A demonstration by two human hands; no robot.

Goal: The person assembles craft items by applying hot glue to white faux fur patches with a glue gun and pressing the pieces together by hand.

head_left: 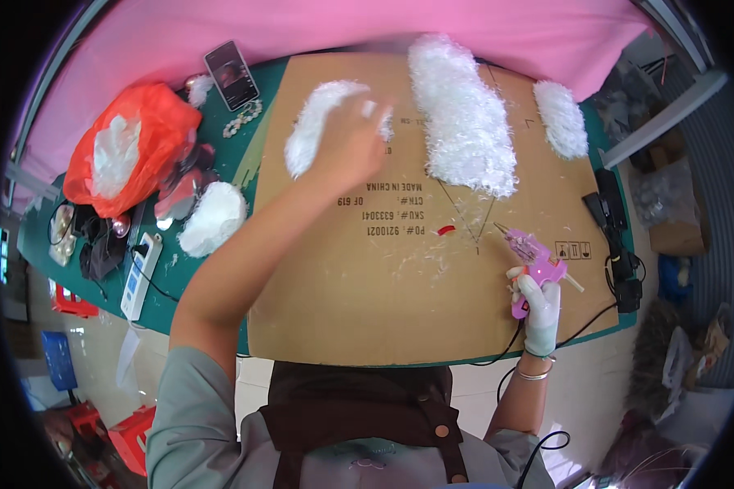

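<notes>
Nearest to me, my right hand (540,306), in a white glove, is wrapped around the handle of a pink glue gun (533,259), its nozzle pointing up and left over the sheet of brown cardboard (367,301) that covers the green table (220,183). A black cord (575,330) runs from the gun off the cardboard's right edge. Just left of the nozzle lies a small red scrap (446,230) among loose white fibres. Farther out, my left hand (352,138) reaches across the board and presses down on a white fluffy strip (314,126); it is blurred, so I cannot tell whether the fingers are closed on the fluff or only lying flat on it. Beside it to the right lies a larger white fluffy strip (463,118), and a smaller one (561,120) sits near the far right corner. Off to the left are a white power strip (141,275), an orange plastic bag (130,147) and a phone (232,75).
</notes>
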